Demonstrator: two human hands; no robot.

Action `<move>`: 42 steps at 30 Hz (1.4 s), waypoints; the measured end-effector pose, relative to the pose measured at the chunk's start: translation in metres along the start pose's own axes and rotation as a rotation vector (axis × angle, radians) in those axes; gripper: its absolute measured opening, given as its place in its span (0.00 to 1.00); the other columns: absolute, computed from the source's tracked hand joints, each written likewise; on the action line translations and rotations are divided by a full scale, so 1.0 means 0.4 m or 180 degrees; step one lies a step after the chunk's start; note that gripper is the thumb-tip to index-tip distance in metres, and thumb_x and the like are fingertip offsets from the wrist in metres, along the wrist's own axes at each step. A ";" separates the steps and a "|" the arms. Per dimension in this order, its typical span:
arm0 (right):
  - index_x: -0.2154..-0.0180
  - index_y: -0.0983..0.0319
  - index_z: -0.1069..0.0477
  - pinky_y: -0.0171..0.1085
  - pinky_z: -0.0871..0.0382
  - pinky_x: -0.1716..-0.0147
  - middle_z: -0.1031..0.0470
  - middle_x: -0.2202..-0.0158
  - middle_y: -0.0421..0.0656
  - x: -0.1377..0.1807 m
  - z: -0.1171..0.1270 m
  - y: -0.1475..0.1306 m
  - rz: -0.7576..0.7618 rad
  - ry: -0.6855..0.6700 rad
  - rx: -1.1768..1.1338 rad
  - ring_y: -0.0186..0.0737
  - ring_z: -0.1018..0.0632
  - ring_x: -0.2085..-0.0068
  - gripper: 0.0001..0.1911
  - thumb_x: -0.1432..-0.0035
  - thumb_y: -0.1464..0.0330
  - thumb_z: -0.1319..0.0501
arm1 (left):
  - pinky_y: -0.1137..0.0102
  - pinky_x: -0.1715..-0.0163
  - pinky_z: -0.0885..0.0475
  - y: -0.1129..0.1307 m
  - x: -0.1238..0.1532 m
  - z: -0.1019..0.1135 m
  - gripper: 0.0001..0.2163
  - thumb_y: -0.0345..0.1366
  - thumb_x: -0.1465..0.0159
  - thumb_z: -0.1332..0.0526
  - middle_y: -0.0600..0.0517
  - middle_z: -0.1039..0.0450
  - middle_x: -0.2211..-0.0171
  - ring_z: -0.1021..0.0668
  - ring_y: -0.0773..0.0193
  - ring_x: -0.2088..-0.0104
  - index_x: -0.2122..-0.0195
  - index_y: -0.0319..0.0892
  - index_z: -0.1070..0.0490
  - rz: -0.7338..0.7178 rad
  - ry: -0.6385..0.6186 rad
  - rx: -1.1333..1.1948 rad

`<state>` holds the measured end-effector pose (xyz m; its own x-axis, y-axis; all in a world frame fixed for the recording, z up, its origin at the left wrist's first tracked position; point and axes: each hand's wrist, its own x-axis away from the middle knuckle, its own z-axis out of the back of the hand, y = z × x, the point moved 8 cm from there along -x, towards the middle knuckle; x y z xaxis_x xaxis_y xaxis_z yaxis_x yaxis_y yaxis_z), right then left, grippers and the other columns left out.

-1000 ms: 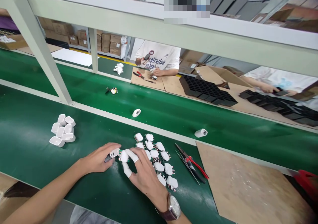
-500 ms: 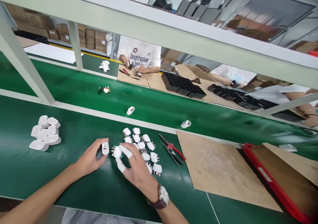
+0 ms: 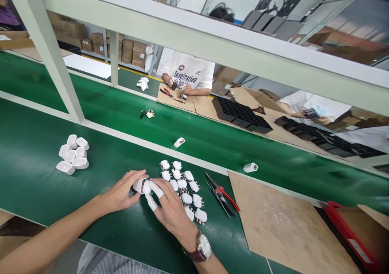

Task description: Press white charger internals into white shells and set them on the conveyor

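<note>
My left hand (image 3: pixel 123 191) grips a white plastic charger housing (image 3: pixel 138 186), its open end turned to the right. With two white-covered fingertips, my right hand (image 3: pixel 172 205) pinches a charger circuit board with a white block (image 3: pixel 147 188) at the mouth of that housing. How far the board sits inside cannot be made out. Several similar white-topped circuit boards (image 3: pixel 186 198) lie in rows just right of my right hand. A cluster of white empty housings (image 3: pixel 70 156) stands to the left on the green table.
Red-handled pliers (image 3: pixel 223 195) and tweezers (image 3: pixel 217 198) lie right of the boards, beside a cardboard sheet (image 3: pixel 282 217) and a red-rimmed tray (image 3: pixel 349 237). Two white chargers (image 3: pixel 179 142) rest on the green belt (image 3: pixel 206 144). Co-workers (image 3: pixel 188 73) sit across, behind a metal frame (image 3: pixel 65 67).
Both hands have come together. The board in my right hand has met the housing's open end, and the housing has turned from its slotted face showing. The view has shifted left.
</note>
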<state>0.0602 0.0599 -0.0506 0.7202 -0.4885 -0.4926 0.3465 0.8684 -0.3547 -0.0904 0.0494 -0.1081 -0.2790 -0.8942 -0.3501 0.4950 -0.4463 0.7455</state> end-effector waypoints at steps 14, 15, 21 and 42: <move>0.37 0.63 0.36 0.56 0.23 0.44 0.27 0.43 0.55 -0.021 -0.009 -0.004 0.0068 -0.0258 0.0226 0.55 0.25 0.44 0.24 0.33 0.78 0.42 | 0.53 0.36 0.30 -0.006 -0.001 0.002 0.36 0.27 0.31 0.40 0.46 0.28 0.37 0.27 0.54 0.38 0.26 0.53 0.56 0.0028 0.0035 -0.0029; 0.37 0.63 0.36 0.56 0.23 0.44 0.27 0.43 0.55 -0.022 -0.008 -0.004 0.0061 -0.0279 0.0209 0.55 0.25 0.44 0.24 0.33 0.78 0.43 | 0.53 0.36 0.30 -0.007 -0.001 0.001 0.36 0.27 0.31 0.40 0.46 0.28 0.37 0.27 0.54 0.38 0.26 0.53 0.56 0.0041 0.0030 -0.0024; 0.37 0.62 0.36 0.57 0.22 0.45 0.27 0.43 0.55 -0.021 -0.009 -0.002 0.0095 -0.0327 0.0125 0.55 0.24 0.43 0.23 0.31 0.77 0.43 | 0.54 0.34 0.31 -0.012 0.002 -0.006 0.35 0.28 0.31 0.40 0.46 0.30 0.36 0.27 0.54 0.36 0.27 0.52 0.55 0.0116 -0.0056 0.0062; 0.41 0.60 0.31 0.53 0.22 0.48 0.29 0.44 0.54 -0.026 -0.080 0.020 -0.0012 -0.0572 -0.0081 0.52 0.25 0.46 0.17 0.30 0.72 0.42 | 0.56 0.36 0.30 -0.051 0.007 -0.022 0.40 0.32 0.33 0.39 0.45 0.32 0.32 0.26 0.51 0.35 0.25 0.50 0.60 0.0892 -0.0750 0.0370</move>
<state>0.0362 0.0692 -0.0738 0.8156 -0.4667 -0.3420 0.3356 0.8631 -0.3774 -0.0939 0.0556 -0.1293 -0.3342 -0.9425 0.0063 0.4860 -0.1665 0.8580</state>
